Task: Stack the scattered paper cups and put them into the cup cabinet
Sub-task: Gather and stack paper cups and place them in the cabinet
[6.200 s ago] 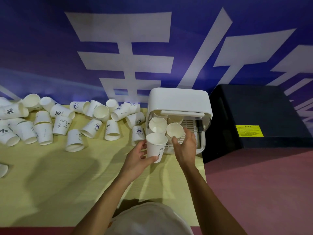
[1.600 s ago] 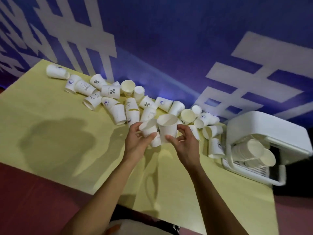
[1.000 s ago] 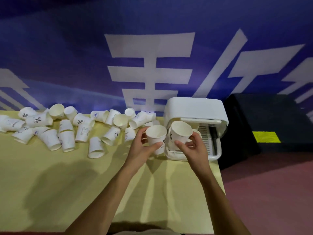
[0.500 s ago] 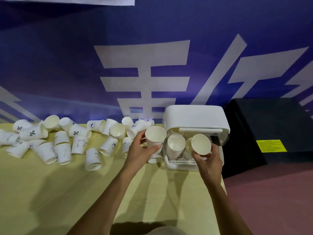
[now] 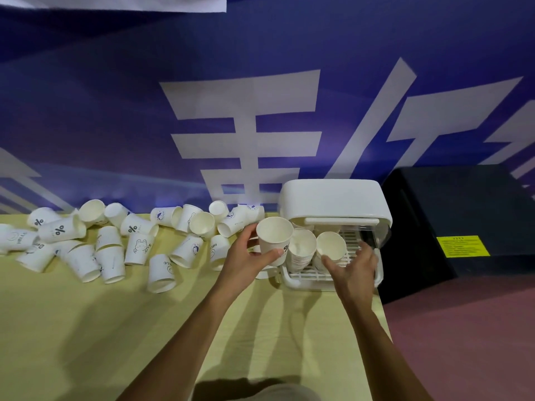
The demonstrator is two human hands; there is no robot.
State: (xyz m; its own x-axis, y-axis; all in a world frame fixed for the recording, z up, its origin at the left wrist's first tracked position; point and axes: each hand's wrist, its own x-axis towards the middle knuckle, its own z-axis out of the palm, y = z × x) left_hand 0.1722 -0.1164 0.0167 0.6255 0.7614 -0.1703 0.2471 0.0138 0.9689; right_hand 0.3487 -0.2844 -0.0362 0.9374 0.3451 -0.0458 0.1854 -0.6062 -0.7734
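My left hand (image 5: 246, 261) is gripping 1 upright paper cup (image 5: 273, 241) at the cup cabinet's (image 5: 333, 198) 9 o'clock. My right hand (image 5: 351, 270) is hovering loose-fingered, holding nothing, at its open front beside 2 stacks (image 5: 302, 247). Scattered cups (image 5: 139, 247) are crowding 10 o'clock; the table (image 5: 86, 328) is lying bare at 7.

A black box (image 5: 451, 227) with a yellow label (image 5: 462, 246) stands beside the yellow table (image 5: 86, 328), before a blue banner (image 5: 115, 111).

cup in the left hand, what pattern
The cup is white with a dark percent sign; head view.
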